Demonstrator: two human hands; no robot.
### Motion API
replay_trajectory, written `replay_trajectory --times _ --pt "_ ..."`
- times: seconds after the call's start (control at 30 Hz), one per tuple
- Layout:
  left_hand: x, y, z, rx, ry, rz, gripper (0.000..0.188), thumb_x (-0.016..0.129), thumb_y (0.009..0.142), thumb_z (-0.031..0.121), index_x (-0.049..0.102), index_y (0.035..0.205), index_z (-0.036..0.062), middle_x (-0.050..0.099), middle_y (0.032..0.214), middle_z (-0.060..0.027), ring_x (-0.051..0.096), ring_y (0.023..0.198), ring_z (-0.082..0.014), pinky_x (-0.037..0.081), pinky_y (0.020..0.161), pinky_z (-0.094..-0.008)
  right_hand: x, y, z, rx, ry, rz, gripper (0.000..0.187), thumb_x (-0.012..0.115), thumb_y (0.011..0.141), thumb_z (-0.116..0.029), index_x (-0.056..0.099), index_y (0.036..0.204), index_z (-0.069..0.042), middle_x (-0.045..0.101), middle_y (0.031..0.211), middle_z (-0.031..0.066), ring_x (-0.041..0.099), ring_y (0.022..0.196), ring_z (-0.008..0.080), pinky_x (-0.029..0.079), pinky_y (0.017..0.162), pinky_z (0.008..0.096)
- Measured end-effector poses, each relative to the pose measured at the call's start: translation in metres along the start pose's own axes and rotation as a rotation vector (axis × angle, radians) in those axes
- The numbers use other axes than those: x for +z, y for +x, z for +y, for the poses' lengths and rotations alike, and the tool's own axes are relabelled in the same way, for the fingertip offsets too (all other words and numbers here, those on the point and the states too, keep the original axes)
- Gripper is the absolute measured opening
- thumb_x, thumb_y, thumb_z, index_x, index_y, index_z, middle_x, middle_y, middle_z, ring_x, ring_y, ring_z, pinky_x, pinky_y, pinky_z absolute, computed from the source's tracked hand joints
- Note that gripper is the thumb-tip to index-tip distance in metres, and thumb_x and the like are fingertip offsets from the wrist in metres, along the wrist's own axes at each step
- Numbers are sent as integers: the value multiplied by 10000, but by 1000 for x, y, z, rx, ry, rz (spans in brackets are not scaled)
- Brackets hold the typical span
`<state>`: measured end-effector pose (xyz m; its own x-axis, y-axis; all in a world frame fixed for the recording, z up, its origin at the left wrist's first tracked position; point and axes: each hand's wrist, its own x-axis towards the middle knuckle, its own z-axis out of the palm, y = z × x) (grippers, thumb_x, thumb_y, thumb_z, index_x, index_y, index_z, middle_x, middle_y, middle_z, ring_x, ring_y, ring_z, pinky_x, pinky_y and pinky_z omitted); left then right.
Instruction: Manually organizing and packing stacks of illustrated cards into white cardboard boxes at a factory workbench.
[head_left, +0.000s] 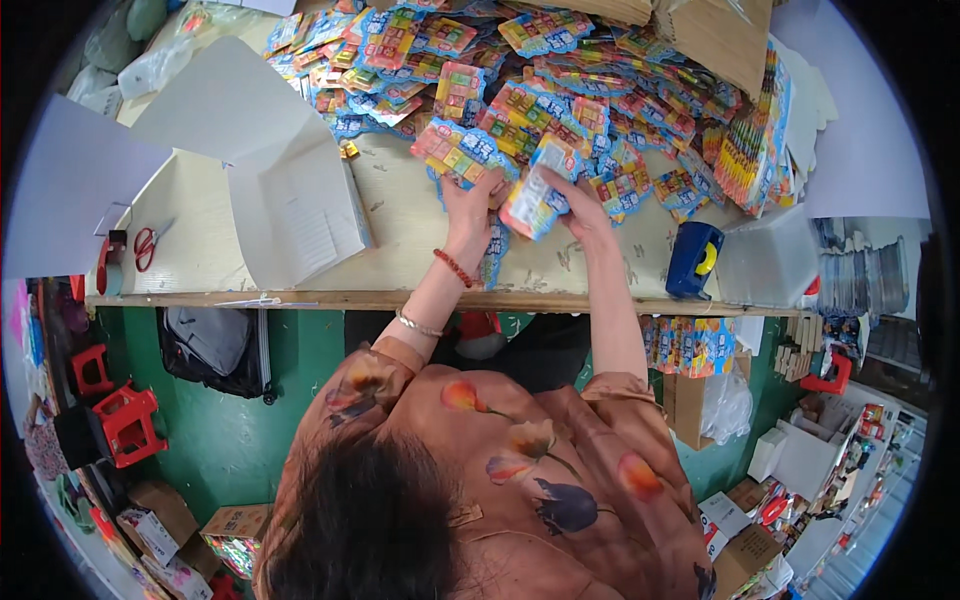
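Note:
My left hand [470,205] is closed on the lower edge of a colourful blister card [460,150] with a wavy blue border. Close beside it, my right hand [585,210] grips a second card [541,188], tilted and slightly blurred, its pale side showing. Some fingertips of both hands are hidden by the cards. Just beyond them spreads a large heap of similar cards [540,108]. A few more cards lie under my left hand, reaching toward the table's front edge.
An open white carton [300,205] stands left, with red-handled scissors [147,245] beyond it. Rightward are a blue tape dispenser [694,260], a clear plastic bin [770,262] and an upright row of cards [752,150]. A brown paper bag [715,45] rests at the back right.

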<state>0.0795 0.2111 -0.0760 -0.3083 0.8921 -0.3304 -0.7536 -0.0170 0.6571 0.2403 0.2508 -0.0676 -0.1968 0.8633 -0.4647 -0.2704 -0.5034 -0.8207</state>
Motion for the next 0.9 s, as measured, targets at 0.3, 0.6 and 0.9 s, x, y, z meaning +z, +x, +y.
replay_trajectory --times 0.3,0.6,0.9 --pt "12 0 0 -28 72 126 472 688 733 -86 432 1104 52 605 973 -86 633 815 -183 563 674 -317 -6 -17 2 -325 -826 338 597 771 731 -351 557 1142 26 672 995 111 671 806 171 549 696 345" --pt "-13 9 3 -2 114 -100 510 663 795 -56 364 1186 79 590 1037 -88 638 851 -191 575 702 -326 32 -83 -78 -556 -783 165 336 567 810 16 670 1113 -85 694 947 117 662 854 199 494 810 325" --pt "2 -1 8 -105 -216 -296 568 294 987 513 374 1348 82 533 1263 -102 567 1103 -267 506 891 -472 25 -19 12 -810 -680 -158 537 395 663 190 746 929 -118 625 1215 96 328 1379 237 344 1056 368"
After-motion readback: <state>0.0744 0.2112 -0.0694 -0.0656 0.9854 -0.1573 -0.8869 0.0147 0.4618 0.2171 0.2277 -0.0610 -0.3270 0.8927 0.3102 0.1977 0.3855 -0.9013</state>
